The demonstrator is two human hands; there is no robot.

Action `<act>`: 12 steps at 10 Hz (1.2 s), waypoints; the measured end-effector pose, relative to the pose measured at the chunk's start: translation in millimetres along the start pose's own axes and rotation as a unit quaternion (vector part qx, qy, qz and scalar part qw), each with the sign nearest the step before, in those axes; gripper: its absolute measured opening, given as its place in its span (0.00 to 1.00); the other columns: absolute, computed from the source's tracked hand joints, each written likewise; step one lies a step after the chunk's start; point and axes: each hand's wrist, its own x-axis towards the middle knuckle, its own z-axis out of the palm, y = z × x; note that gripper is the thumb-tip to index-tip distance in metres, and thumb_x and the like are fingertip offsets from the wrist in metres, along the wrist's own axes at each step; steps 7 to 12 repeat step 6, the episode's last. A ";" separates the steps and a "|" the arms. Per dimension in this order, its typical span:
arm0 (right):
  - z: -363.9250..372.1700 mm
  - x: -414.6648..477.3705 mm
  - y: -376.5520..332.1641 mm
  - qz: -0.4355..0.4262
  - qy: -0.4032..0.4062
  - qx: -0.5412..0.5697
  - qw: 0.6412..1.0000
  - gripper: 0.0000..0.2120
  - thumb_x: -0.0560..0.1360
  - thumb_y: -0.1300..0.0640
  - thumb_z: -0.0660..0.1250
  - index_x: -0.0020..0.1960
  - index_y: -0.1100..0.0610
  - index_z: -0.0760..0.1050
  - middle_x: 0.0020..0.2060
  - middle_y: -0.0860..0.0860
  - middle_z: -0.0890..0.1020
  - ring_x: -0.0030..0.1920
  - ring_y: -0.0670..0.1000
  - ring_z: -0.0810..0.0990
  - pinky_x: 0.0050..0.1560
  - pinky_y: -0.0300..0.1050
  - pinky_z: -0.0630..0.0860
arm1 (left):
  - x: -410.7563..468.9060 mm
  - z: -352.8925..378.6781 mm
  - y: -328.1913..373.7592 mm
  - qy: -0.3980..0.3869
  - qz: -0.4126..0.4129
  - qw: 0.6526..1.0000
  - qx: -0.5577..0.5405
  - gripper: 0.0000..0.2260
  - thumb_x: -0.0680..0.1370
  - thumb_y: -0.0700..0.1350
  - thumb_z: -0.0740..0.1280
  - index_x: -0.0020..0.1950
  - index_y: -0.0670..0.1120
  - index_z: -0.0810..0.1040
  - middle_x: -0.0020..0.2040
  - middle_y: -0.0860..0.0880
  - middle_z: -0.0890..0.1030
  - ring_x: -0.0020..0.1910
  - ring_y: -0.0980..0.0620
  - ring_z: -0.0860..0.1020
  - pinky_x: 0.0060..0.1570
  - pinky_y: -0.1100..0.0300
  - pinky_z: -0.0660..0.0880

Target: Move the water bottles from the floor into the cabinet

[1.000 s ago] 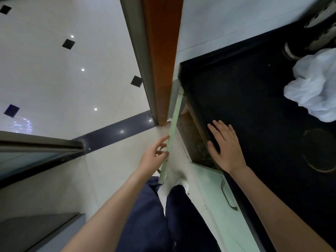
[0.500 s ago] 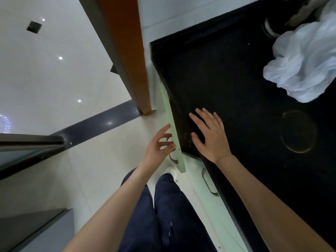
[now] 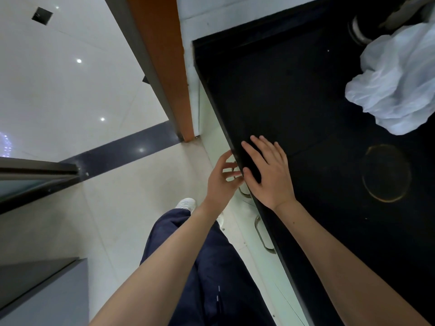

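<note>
The pale green cabinet (image 3: 237, 222) runs under a black countertop (image 3: 294, 95), and its door now lies flat against the front. My left hand (image 3: 222, 178) is against the top of that door, fingers spread, beside the metal handle (image 3: 243, 192). My right hand (image 3: 268, 171) rests flat and open on the countertop's edge. No water bottle is in view.
A crumpled white plastic bag (image 3: 395, 85) lies on the counter at the far right, near a faint ring mark (image 3: 386, 172). An orange door frame (image 3: 162, 67) stands left of the cabinet. A second handle (image 3: 262, 234) is nearer me. My legs and a white shoe (image 3: 186, 204) are on the tiled floor.
The cabinet door has swung from open to flat against the cabinet front, pushed by my left hand. The dark inside of the cabinet is no longer visible. My right hand has stayed on the counter.
</note>
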 end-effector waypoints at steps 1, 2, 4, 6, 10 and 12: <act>0.5 0.0 -0.2 -0.001 0.001 -0.005 1.000 0.25 0.80 0.50 0.59 0.76 0.51 0.65 0.75 0.51 0.66 0.77 0.51 0.59 0.78 0.53 0.50 | 0.9 1.6 -2.8 0.007 -0.009 1.000 -0.005 0.29 0.73 0.34 0.74 0.67 0.54 0.69 0.53 0.54 0.79 0.49 0.57 0.81 0.43 0.71 0.76; 0.4 0.5 0.0 -0.002 0.005 -0.002 1.000 0.25 0.79 0.49 0.58 0.76 0.51 0.65 0.75 0.51 0.67 0.77 0.51 0.60 0.78 0.53 0.50 | 3.2 1.9 -6.5 0.006 -0.004 1.000 0.004 0.29 0.73 0.34 0.74 0.68 0.52 0.69 0.53 0.56 0.78 0.48 0.63 0.79 0.44 0.71 0.76; -2.0 0.9 -1.7 0.007 -0.007 -0.005 1.000 0.25 0.79 0.49 0.59 0.76 0.51 0.65 0.75 0.50 0.67 0.77 0.51 0.60 0.78 0.53 0.50 | 0.9 -16.5 1.9 -0.035 -0.003 0.996 0.084 0.27 0.75 0.35 0.72 0.72 0.49 0.69 0.57 0.51 0.79 0.52 0.54 0.80 0.52 0.64 0.79; -27.5 6.6 -17.6 0.043 -0.037 0.056 0.997 0.24 0.79 0.50 0.61 0.74 0.51 0.66 0.74 0.51 0.68 0.76 0.50 0.60 0.78 0.52 0.50 | -8.9 -64.5 58.6 -0.018 0.028 0.958 0.286 0.21 0.79 0.45 0.67 0.72 0.50 0.70 0.66 0.48 0.76 0.62 0.49 0.75 0.61 0.59 0.71; -27.5 6.6 -17.6 0.043 -0.037 0.056 0.997 0.24 0.79 0.50 0.61 0.74 0.51 0.66 0.74 0.51 0.68 0.76 0.50 0.60 0.78 0.52 0.50 | -8.9 -64.5 58.6 -0.018 0.028 0.958 0.286 0.21 0.79 0.45 0.67 0.72 0.50 0.70 0.66 0.48 0.76 0.62 0.49 0.75 0.61 0.59 0.71; -27.5 6.6 -17.6 0.043 -0.037 0.056 0.997 0.24 0.79 0.50 0.61 0.74 0.51 0.66 0.74 0.51 0.68 0.76 0.50 0.60 0.78 0.52 0.50 | -8.9 -64.5 58.6 -0.018 0.028 0.958 0.286 0.21 0.79 0.45 0.67 0.72 0.50 0.70 0.66 0.48 0.76 0.62 0.49 0.75 0.61 0.59 0.71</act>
